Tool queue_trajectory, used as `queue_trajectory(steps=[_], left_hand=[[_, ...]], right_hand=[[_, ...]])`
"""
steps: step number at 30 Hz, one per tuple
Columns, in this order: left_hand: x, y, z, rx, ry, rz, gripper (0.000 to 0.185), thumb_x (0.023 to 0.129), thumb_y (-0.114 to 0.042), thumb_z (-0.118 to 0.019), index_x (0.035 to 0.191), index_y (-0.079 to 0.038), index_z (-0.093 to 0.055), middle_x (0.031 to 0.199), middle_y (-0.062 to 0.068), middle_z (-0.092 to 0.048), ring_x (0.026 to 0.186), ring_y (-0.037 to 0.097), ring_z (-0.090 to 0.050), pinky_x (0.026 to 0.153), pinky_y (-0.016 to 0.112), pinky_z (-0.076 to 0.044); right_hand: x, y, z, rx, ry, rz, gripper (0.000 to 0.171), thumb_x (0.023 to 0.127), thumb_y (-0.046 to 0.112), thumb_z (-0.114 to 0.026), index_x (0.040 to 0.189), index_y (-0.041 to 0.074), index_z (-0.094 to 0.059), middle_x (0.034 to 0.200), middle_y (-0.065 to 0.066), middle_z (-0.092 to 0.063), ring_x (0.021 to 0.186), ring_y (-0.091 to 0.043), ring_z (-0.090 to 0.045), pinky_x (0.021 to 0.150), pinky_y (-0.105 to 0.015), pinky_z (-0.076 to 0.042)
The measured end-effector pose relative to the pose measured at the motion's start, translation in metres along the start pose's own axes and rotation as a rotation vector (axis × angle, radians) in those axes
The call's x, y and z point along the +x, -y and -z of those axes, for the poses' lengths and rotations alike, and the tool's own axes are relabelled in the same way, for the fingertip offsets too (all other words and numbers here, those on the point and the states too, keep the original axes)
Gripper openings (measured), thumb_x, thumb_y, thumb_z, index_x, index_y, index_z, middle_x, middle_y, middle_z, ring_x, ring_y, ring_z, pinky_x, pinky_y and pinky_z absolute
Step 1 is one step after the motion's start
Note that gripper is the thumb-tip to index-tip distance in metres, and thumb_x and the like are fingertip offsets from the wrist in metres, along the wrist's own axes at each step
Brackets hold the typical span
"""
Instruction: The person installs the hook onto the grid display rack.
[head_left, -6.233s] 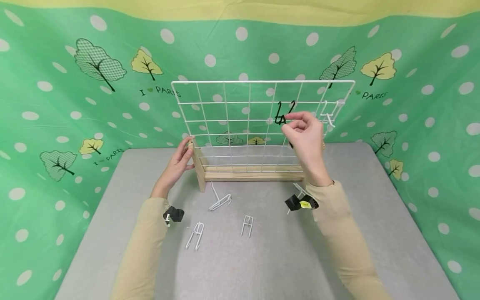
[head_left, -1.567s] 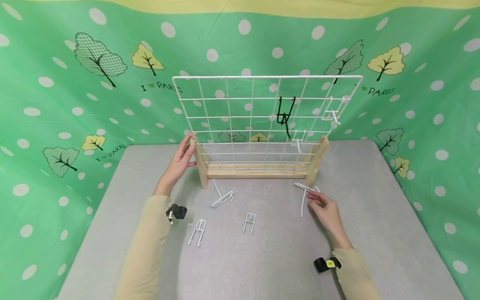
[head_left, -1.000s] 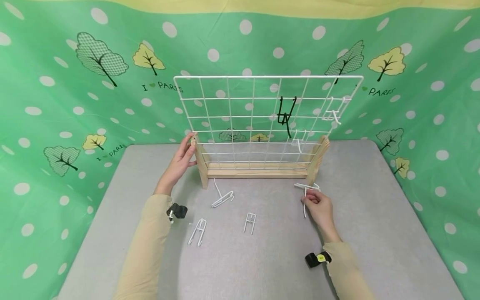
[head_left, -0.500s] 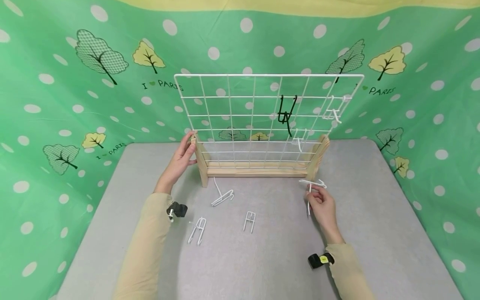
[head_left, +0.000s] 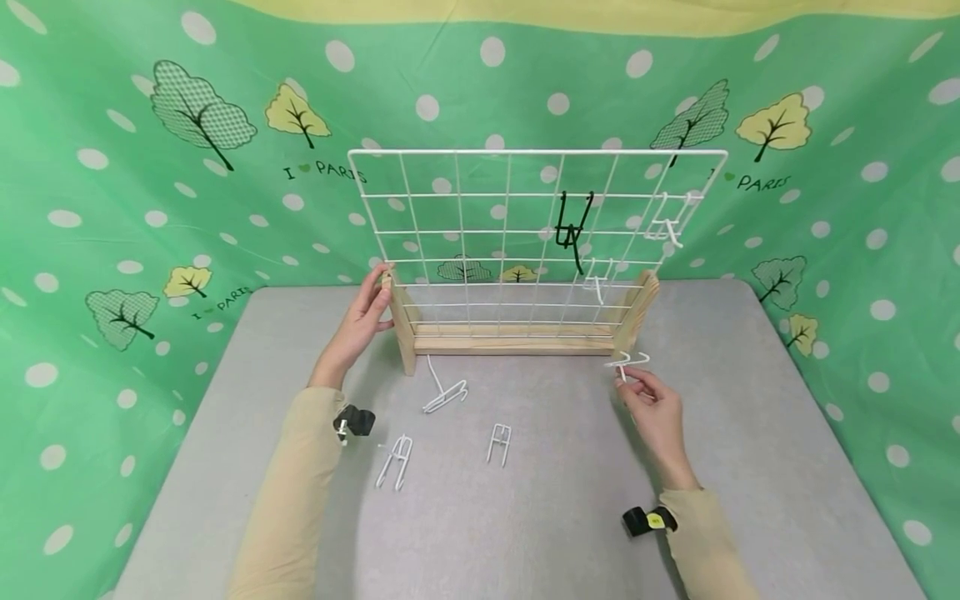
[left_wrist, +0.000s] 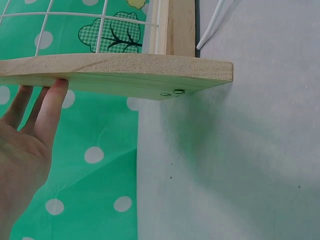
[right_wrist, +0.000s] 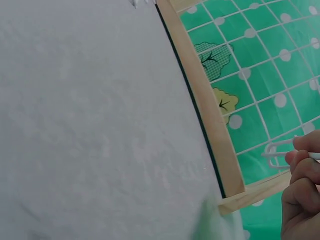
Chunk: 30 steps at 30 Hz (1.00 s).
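Observation:
A white wire grid panel [head_left: 480, 217] stands upright in a wooden base [head_left: 517, 342] at the back of the grey table. On its right part hang a black hook [head_left: 572, 229] and two white hooks [head_left: 666, 223]. My left hand [head_left: 362, 321] rests with straight fingers [left_wrist: 47, 112] against the left wooden foot [left_wrist: 125, 75]. My right hand [head_left: 651, 404] pinches a white wire hook [head_left: 628, 362] just above the table, in front of the right wooden foot [head_left: 636, 312]. In the right wrist view the fingers [right_wrist: 302, 165] hold the hook [right_wrist: 280, 150] near the grid.
Three more white hooks lie on the grey table [head_left: 525, 500]: one [head_left: 444, 392] near the base, one [head_left: 395, 462] at front left, one [head_left: 498, 443] in the middle. Green dotted cloth [head_left: 112, 208] surrounds the table on three sides.
My right hand left the black hook on the grid, came down to the table, picked up a white hook and has lifted it slightly toward the right foot. The left hand stayed put.

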<state>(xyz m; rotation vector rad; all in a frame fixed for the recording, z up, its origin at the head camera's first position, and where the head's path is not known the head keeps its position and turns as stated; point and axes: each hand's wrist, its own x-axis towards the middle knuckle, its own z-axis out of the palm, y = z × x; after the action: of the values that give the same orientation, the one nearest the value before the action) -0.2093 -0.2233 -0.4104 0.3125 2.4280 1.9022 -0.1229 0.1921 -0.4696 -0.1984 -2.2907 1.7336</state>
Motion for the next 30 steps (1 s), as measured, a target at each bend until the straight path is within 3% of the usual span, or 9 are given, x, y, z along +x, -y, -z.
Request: queue_trajectory(steps=[3,7,10,14,18,23,30], left_hand=[[0.0,0.0,0.0,0.004,0.0,0.0,0.049,0.107,-0.022,-0.034,0.153,-0.015,-0.018,0.15,0.028,-0.025,0.135,0.042,-0.03,0.096,0.062,-0.042],[0.0,0.001,0.0,0.005,-0.001,0.002,0.049,0.107,-0.023,-0.034,0.153,-0.016,-0.018,0.15,0.027,-0.025,0.135,0.041,-0.03,0.096,0.062,-0.042],[0.0,0.001,0.0,-0.002,-0.003,0.001,0.049,0.107,-0.022,-0.034,0.153,-0.015,-0.019,0.15,0.027,-0.026,0.135,0.041,-0.03,0.096,0.062,-0.042],[0.0,0.002,0.0,-0.003,-0.004,-0.005,0.048,0.107,-0.022,-0.034,0.152,-0.015,-0.02,0.149,0.028,-0.026,0.135,0.041,-0.031,0.096,0.062,-0.043],[0.0,0.0,0.0,-0.003,-0.003,-0.009,0.048,0.107,-0.021,-0.034,0.152,-0.014,-0.019,0.15,0.028,-0.026,0.135,0.041,-0.03,0.096,0.062,-0.043],[0.001,0.003,0.0,-0.011,-0.003,0.001,0.049,0.107,-0.022,-0.035,0.153,-0.016,-0.019,0.152,0.026,-0.024,0.136,0.041,-0.029,0.097,0.062,-0.041],[0.011,0.029,0.006,-0.021,-0.017,-0.011,0.05,0.107,-0.024,-0.035,0.154,-0.021,-0.02,0.151,0.022,-0.027,0.136,0.037,-0.03,0.096,0.062,-0.043]], right_hand=[[0.0,0.003,0.002,0.012,0.011,-0.009,0.017,0.086,-0.008,-0.064,0.102,-0.014,-0.065,0.062,0.0,-0.055,0.049,0.003,-0.05,0.045,-0.011,-0.039],[0.007,-0.01,0.002,0.0,0.011,-0.02,0.013,0.087,-0.005,-0.065,0.099,-0.011,-0.065,0.059,-0.001,-0.056,0.047,-0.001,-0.05,0.044,-0.013,-0.038],[0.012,-0.023,0.003,-0.021,0.005,-0.012,0.012,0.087,0.0,-0.068,0.096,-0.007,-0.066,0.059,-0.005,-0.058,0.047,-0.002,-0.048,0.042,-0.014,-0.035],[0.013,-0.024,0.003,-0.043,-0.003,0.01,0.011,0.086,0.002,-0.07,0.095,-0.005,-0.068,0.057,-0.003,-0.057,0.045,0.001,-0.042,0.04,-0.015,-0.031],[0.012,-0.017,0.002,-0.047,0.0,0.015,0.008,0.085,-0.002,-0.068,0.092,-0.005,-0.069,0.054,0.006,-0.052,0.044,0.001,-0.039,0.04,-0.015,-0.029],[0.006,0.005,-0.001,-0.012,0.028,0.04,0.007,0.084,-0.009,-0.065,0.089,-0.013,-0.067,0.053,0.007,-0.05,0.044,0.002,-0.038,0.039,-0.014,-0.027],[-0.002,0.024,-0.008,0.007,0.067,0.044,0.007,0.084,-0.012,-0.062,0.089,-0.016,-0.066,0.052,0.004,-0.048,0.044,0.001,-0.036,0.04,-0.012,-0.025]])
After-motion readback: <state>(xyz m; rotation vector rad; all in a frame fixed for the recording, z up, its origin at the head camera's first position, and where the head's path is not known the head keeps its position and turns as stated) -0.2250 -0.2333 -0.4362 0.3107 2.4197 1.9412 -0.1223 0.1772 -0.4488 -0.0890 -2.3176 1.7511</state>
